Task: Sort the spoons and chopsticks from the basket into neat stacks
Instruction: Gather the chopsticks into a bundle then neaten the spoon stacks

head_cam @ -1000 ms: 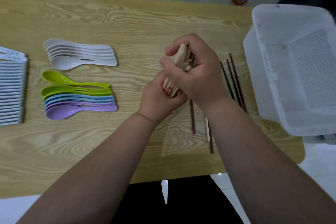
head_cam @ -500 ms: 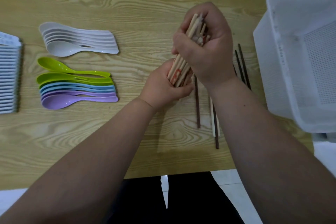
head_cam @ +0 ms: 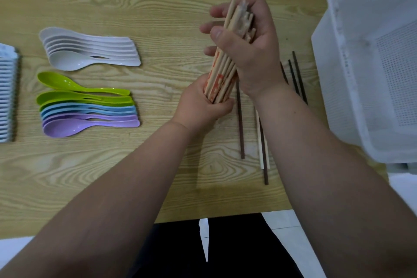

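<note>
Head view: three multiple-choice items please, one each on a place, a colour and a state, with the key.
1. The white basket stands at the table's: A left end; B middle; C right end.
2. In the coloured spoon stack, the spoon nearest the person is: A green; B purple; C blue.
3. The light chopstick bundle is: A lying on the table; B held in both hands; C inside the basket.
Key: 1 C, it fills the view's right side. 2 B, the purple spoon lies lowest. 3 B, the left hand grips its lower end, the right hand its upper part.
</note>
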Motion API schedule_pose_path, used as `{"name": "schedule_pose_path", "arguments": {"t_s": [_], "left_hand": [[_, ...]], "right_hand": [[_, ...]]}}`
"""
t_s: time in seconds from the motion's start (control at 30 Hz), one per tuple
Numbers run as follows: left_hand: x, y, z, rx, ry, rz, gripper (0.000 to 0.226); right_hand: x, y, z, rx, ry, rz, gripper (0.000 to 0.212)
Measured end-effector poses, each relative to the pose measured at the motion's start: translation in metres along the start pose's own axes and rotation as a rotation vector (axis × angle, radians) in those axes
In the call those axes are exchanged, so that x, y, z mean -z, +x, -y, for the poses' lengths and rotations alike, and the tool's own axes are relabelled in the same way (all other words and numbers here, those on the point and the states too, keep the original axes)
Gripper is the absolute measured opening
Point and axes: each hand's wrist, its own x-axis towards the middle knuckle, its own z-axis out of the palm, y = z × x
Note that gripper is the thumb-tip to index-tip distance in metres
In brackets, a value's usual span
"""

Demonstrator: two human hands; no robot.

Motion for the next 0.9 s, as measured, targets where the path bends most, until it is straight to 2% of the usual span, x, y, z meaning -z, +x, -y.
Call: {"name": "schedule_pose_path", "arguments": {"t_s": [0.23, 0.4, 0.5, 0.63, 0.77, 0.83, 0.9], "left_hand": [[-0.001, 0.003, 0.003, 0.044, 0.048, 0.042, 0.039], [0.017, 0.003, -0.016, 0.048, -0.037, 0.302, 0.047], [0.018, 0.001, -0.025, 0.068, -0.127, 0.384, 0.054], [0.004, -0.012, -0.022, 0.14, -0.066, 0.301, 0.046], [-0.008, -0.033, -0.003, 0.279, -0.117, 0.247, 0.027], [-0.008, -0.042, 0.009, 0.347, -0.138, 0.204, 0.021], [-0.006, -0.047, 0.018, 0.424, -0.202, 0.149, 0.027]], "right_hand": [[0.003, 0.002, -0.01, -0.036, -0.011, -0.078, 0.025], [0.012, 0.005, -0.006, -0.085, 0.031, -0.099, 0.024], [0.012, -0.003, -0.002, -0.144, 0.063, -0.059, 0.024], [0.013, -0.017, -0.007, -0.298, 0.055, -0.057, 0.03], [0.04, -0.048, -0.017, -0.472, -0.3, -0.098, 0.055], [0.065, -0.072, -0.018, -0.485, -0.675, -0.14, 0.063], [0.091, -0.094, -0.025, -0.587, -1.001, -0.099, 0.076]]}}
